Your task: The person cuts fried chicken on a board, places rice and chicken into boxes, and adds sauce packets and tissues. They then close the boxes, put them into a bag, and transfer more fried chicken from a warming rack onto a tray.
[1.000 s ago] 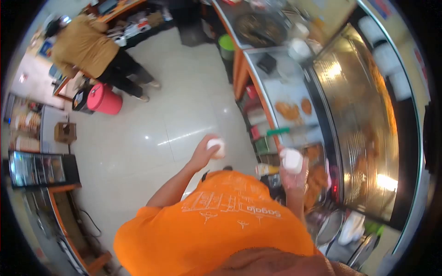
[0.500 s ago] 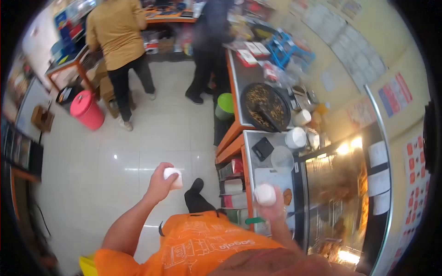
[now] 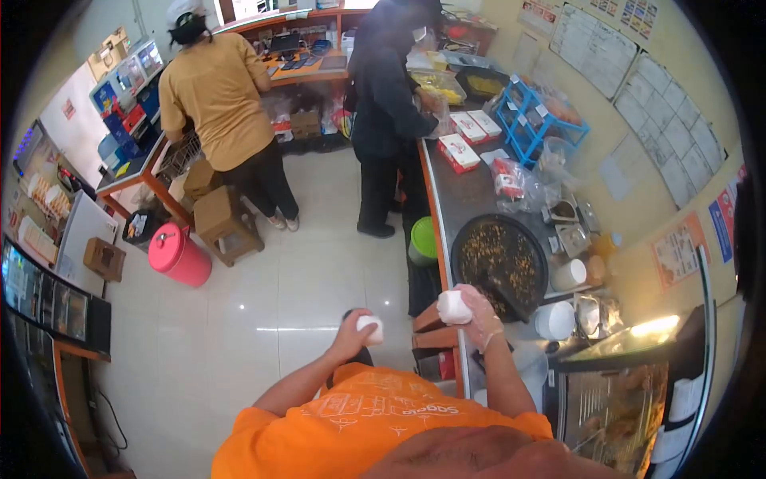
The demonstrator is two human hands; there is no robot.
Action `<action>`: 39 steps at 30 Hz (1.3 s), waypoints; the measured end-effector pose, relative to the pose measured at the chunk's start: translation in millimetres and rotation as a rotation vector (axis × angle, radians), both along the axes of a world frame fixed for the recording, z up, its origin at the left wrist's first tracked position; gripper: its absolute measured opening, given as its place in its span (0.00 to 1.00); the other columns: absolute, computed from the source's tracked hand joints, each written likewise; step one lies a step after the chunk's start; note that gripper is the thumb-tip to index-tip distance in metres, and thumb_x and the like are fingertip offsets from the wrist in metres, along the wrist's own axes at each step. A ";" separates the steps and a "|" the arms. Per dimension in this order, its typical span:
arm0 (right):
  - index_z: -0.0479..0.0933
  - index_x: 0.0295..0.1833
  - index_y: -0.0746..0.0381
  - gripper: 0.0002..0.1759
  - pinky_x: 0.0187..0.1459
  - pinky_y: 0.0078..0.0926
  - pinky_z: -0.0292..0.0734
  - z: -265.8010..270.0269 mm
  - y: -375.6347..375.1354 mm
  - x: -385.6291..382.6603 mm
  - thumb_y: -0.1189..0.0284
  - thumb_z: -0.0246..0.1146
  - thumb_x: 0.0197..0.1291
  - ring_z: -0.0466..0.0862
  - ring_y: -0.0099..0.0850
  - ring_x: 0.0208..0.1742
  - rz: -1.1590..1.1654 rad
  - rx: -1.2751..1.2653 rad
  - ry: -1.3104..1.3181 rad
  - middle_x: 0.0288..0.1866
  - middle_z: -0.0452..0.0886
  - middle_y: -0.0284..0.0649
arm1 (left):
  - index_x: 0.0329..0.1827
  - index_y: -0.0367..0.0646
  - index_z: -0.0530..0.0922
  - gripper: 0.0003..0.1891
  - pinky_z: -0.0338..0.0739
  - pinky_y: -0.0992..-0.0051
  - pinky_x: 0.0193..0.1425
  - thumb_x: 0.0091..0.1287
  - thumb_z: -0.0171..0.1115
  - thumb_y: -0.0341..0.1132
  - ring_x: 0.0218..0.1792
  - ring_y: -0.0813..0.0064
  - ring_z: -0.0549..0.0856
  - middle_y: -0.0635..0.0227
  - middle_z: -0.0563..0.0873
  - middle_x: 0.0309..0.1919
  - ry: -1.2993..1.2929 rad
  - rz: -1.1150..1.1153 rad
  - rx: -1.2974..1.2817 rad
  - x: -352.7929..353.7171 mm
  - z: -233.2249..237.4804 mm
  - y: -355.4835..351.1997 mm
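My left hand (image 3: 349, 338) is closed around a small white rounded object (image 3: 369, 328), held out in front of my orange shirt over the floor. Another white rounded object (image 3: 455, 306) of similar size is in my right hand (image 3: 480, 316), which wears a thin clear glove. I cannot tell what kind of objects these are. The right hand is beside the near edge of a large round black pan (image 3: 471, 275) holding brown bits and a dark utensil. White tubs (image 3: 555, 321) stand to the right of that pan.
A lit glass display case (image 3: 614, 415) is at my right. Further along the counter are red-and-white boxes (image 3: 459, 152) and a blue rack (image 3: 523, 120). A person in dark clothes (image 3: 383, 120) works there; another in a tan shirt (image 3: 215, 100) stands left. A pink bin (image 3: 179, 255) and brown stool (image 3: 227, 223) occupy the floor.
I have moved forward along the counter, so the pan is now nearer. My right hand has gone from beside the display case to the pan's edge. Both hands keep their white objects.
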State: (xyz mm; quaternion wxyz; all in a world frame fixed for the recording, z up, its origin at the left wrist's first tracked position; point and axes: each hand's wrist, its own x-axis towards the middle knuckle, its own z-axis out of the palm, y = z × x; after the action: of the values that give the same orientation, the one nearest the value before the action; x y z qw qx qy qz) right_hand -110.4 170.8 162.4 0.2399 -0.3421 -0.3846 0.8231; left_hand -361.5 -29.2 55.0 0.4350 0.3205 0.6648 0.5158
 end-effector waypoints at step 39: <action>0.77 0.57 0.66 0.15 0.48 0.25 0.79 12.7 -5.6 15.2 0.70 0.63 0.70 0.82 0.24 0.45 -0.314 0.176 -0.968 0.50 0.83 0.40 | 0.57 0.38 0.82 0.25 0.75 0.54 0.62 0.76 0.53 0.52 0.55 0.47 0.82 0.46 0.85 0.52 0.780 -0.375 -0.004 -190.3 -175.2 408.0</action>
State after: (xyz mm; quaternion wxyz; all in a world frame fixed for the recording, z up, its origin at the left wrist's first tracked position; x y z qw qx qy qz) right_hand -95.2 165.2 175.1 0.1828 -0.7160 -0.4633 0.4892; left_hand -551.8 378.8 -120.2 0.2379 0.6058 0.7109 0.2666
